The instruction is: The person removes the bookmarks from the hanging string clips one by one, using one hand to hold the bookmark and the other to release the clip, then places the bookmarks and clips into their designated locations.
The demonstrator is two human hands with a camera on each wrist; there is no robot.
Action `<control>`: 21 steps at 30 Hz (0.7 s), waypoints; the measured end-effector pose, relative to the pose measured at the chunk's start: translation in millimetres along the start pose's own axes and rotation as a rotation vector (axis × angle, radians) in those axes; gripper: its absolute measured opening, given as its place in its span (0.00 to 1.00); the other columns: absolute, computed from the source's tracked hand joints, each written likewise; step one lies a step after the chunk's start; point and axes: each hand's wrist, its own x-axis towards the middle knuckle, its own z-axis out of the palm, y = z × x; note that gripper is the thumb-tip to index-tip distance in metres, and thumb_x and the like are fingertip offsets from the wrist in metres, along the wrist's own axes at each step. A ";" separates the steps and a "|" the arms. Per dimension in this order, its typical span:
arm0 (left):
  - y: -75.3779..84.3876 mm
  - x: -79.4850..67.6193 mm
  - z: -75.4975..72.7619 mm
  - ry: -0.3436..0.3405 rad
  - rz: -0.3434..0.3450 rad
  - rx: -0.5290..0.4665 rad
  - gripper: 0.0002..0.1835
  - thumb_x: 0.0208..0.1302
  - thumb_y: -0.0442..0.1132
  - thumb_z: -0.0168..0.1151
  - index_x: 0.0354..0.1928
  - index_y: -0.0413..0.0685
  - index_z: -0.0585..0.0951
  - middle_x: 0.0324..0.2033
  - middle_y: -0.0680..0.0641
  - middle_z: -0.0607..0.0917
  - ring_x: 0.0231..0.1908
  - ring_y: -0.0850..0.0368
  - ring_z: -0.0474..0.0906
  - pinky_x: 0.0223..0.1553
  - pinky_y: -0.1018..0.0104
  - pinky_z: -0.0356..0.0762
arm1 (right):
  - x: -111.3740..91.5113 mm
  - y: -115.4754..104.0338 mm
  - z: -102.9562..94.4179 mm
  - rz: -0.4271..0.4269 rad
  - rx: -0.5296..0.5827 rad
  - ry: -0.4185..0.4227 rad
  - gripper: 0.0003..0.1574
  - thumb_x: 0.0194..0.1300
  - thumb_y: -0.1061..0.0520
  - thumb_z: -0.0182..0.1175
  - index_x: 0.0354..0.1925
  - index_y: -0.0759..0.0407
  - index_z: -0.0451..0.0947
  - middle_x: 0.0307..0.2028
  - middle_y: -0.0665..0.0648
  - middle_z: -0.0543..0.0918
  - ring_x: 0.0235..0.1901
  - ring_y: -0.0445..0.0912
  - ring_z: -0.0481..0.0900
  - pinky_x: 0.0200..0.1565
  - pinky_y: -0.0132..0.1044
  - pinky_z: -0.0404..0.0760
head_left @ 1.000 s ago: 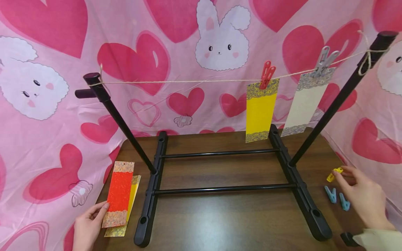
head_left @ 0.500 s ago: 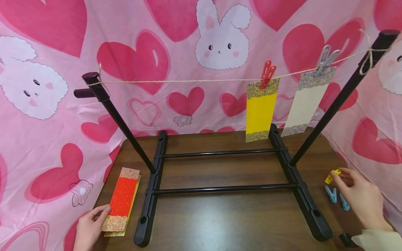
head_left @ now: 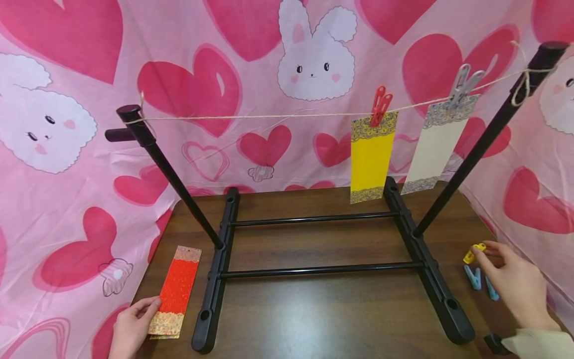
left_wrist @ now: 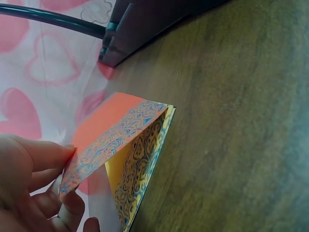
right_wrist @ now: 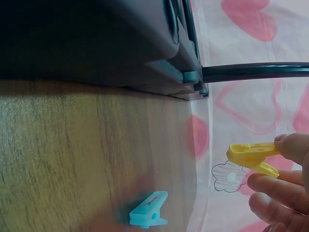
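Observation:
At the left of the head view, my left hand (head_left: 134,326) pinches the side edge of a red paper card (head_left: 179,286) with patterned bands at both ends. The left wrist view shows the card tilted, its gripped side raised above a yellow patterned card (left_wrist: 137,179) beneath it; their far edges meet. From above, the red card hides nearly all of the yellow one. Over on the right, my right hand (head_left: 515,284) holds a yellow clothespin (right_wrist: 253,154) between thumb and fingers, above the table. Two blue clothespins (head_left: 472,277) lie just below that hand, one partly covered by it.
A black stand (head_left: 320,270) spans the table (head_left: 314,319) between my hands. Along its string (head_left: 251,116) hang a yellow card (head_left: 372,159) under a red clothespin (head_left: 381,107) and a white card (head_left: 437,147) under a grey clothespin (head_left: 464,87). Pink cloth surrounds the back and sides.
The red card has come down and shifted right in my left hand, so it now covers the yellow card that showed beside it. My right hand with the yellow clothespin has moved slightly left.

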 end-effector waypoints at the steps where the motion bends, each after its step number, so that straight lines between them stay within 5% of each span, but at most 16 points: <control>1: 0.2 0.4 0.4 -0.003 -0.005 0.005 0.15 0.69 0.41 0.69 0.45 0.33 0.88 0.28 0.46 0.90 0.26 0.77 0.75 0.30 0.78 0.69 | -0.1 0.9 0.3 -0.004 0.000 0.000 0.29 0.70 0.48 0.68 0.53 0.72 0.79 0.43 0.76 0.86 0.42 0.73 0.83 0.28 0.40 0.69; 12: -4.1 6.7 0.3 -0.048 -0.025 0.109 0.16 0.71 0.45 0.67 0.43 0.37 0.88 0.30 0.46 0.90 0.26 0.73 0.75 0.33 0.62 0.73 | -2.8 8.7 5.4 -0.003 -0.015 -0.033 0.29 0.71 0.47 0.67 0.52 0.73 0.78 0.43 0.77 0.86 0.40 0.74 0.83 0.28 0.50 0.74; 21: -4.7 7.6 -0.4 -0.084 -0.011 0.127 0.14 0.71 0.44 0.67 0.42 0.37 0.88 0.29 0.48 0.90 0.26 0.71 0.75 0.35 0.58 0.72 | -2.2 14.4 6.1 0.014 -0.042 -0.066 0.31 0.72 0.44 0.66 0.51 0.73 0.78 0.45 0.77 0.85 0.38 0.74 0.81 0.26 0.52 0.76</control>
